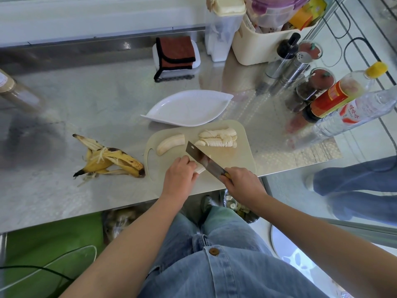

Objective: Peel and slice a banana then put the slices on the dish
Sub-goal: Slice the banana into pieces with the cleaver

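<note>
On the beige cutting board (236,160) lie a peeled banana half (170,144) at the left and a row of banana slices (219,137) at the back right. My left hand (179,176) holds down another banana piece (200,168) near the board's front, its fingers curled over it. My right hand (242,184) grips the handle of a cleaver (198,155), whose blade rests against that piece. The white leaf-shaped dish (189,108) sits just behind the board and holds nothing.
The banana peel (107,161) lies left of the board on the steel counter. Bottles (343,97), spice jars and shakers stand at the right, a tub of containers (264,46) and a folded cloth (176,53) at the back. Another person's legs (354,186) stand to the right.
</note>
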A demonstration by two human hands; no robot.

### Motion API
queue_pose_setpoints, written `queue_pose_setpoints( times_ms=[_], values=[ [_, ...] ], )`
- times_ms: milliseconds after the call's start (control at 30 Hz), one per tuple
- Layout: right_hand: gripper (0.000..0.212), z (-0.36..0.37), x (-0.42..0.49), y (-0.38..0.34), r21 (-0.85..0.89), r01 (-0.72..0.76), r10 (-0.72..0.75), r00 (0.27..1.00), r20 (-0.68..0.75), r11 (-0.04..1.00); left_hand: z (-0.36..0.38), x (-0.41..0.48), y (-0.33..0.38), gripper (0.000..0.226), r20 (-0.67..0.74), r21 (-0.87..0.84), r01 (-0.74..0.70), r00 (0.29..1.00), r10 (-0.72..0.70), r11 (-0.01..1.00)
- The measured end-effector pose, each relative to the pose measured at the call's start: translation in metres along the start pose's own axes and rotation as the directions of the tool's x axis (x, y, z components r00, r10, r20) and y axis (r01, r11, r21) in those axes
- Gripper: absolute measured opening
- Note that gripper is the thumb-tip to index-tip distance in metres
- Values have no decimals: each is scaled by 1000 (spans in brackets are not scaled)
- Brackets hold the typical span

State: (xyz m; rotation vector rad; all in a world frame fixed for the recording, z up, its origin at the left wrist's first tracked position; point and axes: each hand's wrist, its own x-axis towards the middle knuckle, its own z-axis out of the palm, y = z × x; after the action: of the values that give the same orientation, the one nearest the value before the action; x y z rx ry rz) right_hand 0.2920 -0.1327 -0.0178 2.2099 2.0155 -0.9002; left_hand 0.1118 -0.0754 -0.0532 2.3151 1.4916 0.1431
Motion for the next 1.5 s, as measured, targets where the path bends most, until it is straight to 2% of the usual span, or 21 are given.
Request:
queue_pose_setpoints(
  times_ms=[167,367,1000,1233,1500],
  values=[
    [25,1,3,-3,-28,-12,12,1000,4,1000,-1,1,1,22,13,0,-4,1000,4,1000],
    [30,1,0,-3,51,-25,28,998,-62,998,-1,1,0,23,5,3,-4,1000,4,1000],
    [26,3,1,-3,-18,-34,35,999,12,999,-1,2,-1,21,7,-1,-15,1000,15,1000],
    [28,4,-1,-1,78,-37,42,997,-66,996,0,1,-2,21,-3,-2,-11,1000,11,1000],
    [30,2,-1,0,32,-6,8,999,-37,999,0,2,-2,22,10,0,-9,1000,9,1000]
  ],
)
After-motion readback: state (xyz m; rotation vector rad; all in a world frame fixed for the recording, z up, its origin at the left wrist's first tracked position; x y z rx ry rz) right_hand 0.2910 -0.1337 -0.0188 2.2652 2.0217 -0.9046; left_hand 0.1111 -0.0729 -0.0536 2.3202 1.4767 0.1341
